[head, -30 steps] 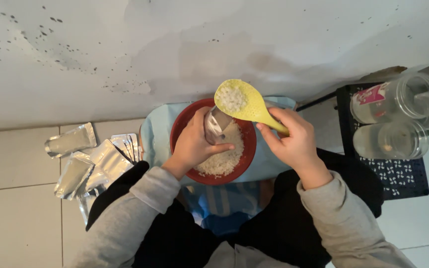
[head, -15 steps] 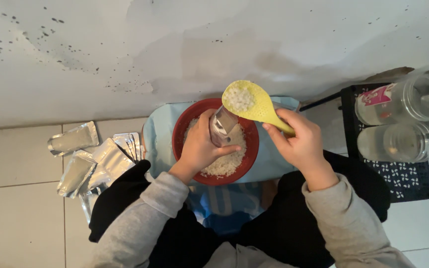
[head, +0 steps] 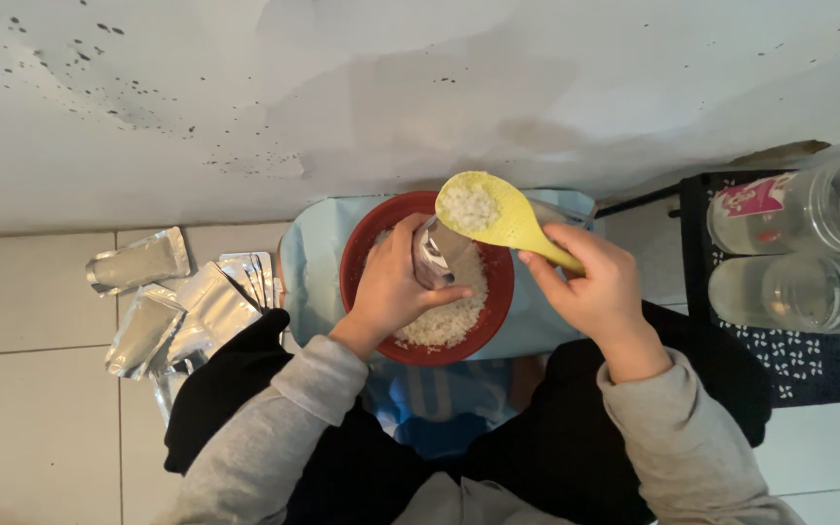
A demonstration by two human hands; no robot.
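yellow spoon (head: 498,216) of rice gripped by right hand (head: 590,287) fingers; left hand (head: 391,290) fingers clasp silver pouch (head: 435,255)

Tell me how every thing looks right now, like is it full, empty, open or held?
yellow spoon: loaded with rice, held by the right hand.
silver pouch: upright over the bowl, gripped by the left hand.
red bowl: partly full of rice.
foil pouches: piled on the floor, whether filled cannot be told.
clear jars: lying on their sides, looking empty.
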